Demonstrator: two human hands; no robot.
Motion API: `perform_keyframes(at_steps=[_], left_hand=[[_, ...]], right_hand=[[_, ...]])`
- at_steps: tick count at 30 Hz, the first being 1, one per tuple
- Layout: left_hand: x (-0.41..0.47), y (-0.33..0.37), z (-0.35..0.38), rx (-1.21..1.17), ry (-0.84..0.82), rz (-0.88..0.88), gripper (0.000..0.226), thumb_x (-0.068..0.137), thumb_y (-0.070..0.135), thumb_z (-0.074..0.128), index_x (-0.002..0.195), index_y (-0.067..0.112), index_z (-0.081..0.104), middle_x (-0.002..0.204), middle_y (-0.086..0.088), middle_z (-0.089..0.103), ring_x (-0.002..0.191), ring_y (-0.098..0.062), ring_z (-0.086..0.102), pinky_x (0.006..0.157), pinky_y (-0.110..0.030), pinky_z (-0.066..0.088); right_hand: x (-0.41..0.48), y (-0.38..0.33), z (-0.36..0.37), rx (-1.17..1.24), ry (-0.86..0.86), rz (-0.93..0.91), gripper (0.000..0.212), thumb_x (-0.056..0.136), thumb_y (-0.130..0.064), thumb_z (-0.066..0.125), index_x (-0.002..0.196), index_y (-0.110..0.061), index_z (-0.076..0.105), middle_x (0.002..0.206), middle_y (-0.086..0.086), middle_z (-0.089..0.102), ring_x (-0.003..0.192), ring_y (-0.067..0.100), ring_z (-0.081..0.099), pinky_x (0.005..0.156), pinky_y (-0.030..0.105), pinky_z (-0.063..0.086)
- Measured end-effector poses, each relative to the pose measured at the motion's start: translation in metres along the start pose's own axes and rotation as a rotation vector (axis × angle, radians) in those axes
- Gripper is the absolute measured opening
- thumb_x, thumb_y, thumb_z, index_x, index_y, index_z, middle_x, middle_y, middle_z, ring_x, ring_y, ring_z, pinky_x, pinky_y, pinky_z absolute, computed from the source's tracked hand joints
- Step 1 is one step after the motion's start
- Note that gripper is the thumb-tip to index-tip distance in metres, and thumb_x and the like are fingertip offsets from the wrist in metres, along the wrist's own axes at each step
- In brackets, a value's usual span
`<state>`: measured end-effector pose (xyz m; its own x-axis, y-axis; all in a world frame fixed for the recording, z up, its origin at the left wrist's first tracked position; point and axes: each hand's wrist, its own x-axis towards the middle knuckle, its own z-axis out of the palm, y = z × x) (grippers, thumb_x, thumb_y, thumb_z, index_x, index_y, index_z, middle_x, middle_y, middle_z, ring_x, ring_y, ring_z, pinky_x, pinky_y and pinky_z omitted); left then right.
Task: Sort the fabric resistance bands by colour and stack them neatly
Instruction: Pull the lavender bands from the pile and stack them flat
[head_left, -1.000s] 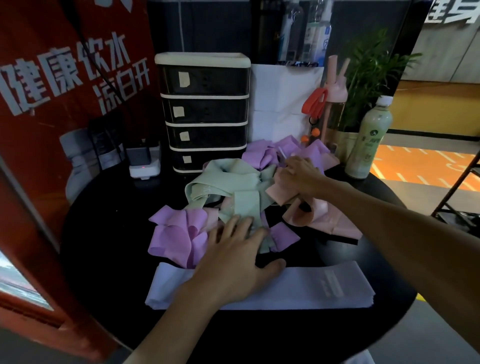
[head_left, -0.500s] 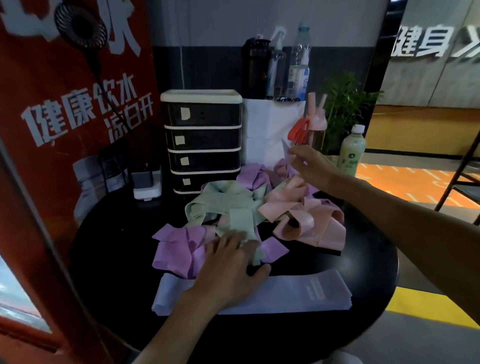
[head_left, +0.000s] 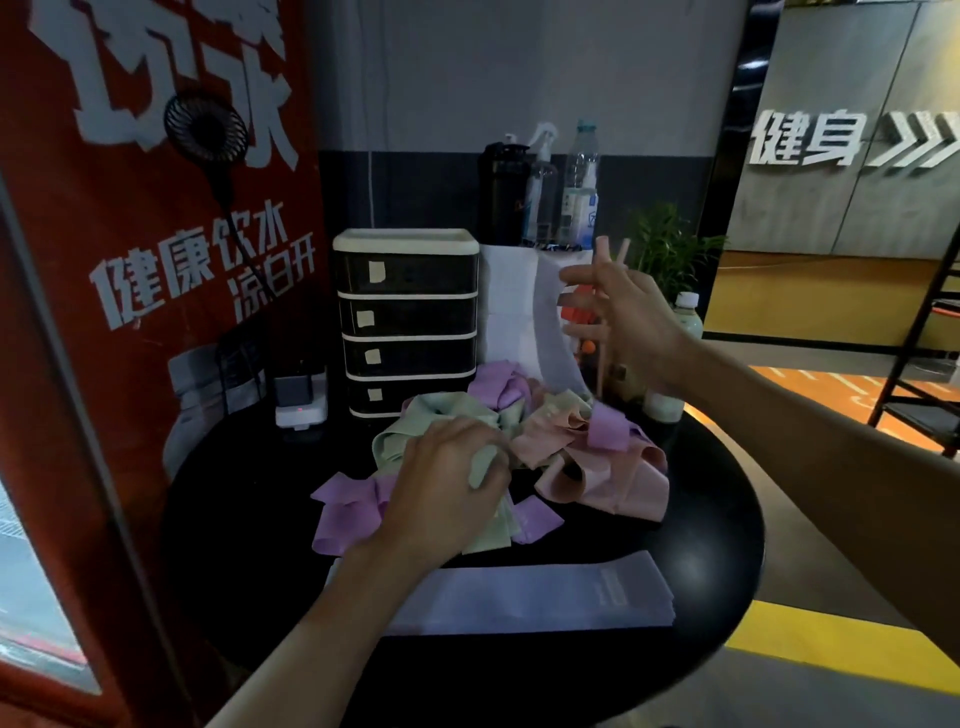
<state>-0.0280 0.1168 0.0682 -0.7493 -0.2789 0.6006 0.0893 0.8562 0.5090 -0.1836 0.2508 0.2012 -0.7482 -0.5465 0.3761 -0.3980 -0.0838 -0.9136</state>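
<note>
1. A black drawer unit (head_left: 405, 322) with 4 drawers stands at the back of a round black table (head_left: 727, 530); every place below is given from it.
2. Directly in front of the drawer unit lies a loose heap of fabric bands. The green bands (head_left: 410, 436) are nearest its base, the pink bands (head_left: 618, 483) lie in front and to the right, and the purple bands (head_left: 343, 514) lie in front and slightly left.
3. 1 more purple piece (head_left: 608, 426) rests on top of the pink bands, to the right of the unit's bottom drawer.
4. The left hand (head_left: 447, 483) sits on the heap in front of the unit. Its fingers are curled together and clamped on a green band (head_left: 483, 470), which bunches up inside the grip.
5. The right hand (head_left: 623, 317) is raised to the right of the unit, level with its upper 2 drawers. Thumb and fingers pinch the top of a pale lavender band (head_left: 545, 332), while the free fingers point up and apart; the hand is blurred.
6. That band hangs in a curve from the hand down to the heap, ending near the unit's bottom right corner.
7. A flat lavender stack (head_left: 545, 597) lies farthest in front of the unit, near the table's front edge, with its long side running across. The left forearm crosses its left end.
8. A white charger block (head_left: 301, 405) sits just left of the unit's base.
</note>
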Motion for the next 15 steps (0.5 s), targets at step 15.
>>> perform_keyframes(at_steps=[15], left_hand=[[0.074, 0.047, -0.062, -0.440, 0.205, -0.075, 0.030, 0.096, 0.019, 0.064, 0.124, 0.021, 0.055, 0.111, 0.009, 0.064, 0.102, -0.007, 0.062, 0.080, -0.017, 0.053]], right_hand=[[-0.032, -0.022, 0.018, 0.152, -0.141, -0.079, 0.054, 0.104, -0.042, 0.031, 0.110, 0.000, 0.065, 0.104, 0.013, 0.066, 0.085, 0.020, 0.066, 0.077, 0.035, 0.054]])
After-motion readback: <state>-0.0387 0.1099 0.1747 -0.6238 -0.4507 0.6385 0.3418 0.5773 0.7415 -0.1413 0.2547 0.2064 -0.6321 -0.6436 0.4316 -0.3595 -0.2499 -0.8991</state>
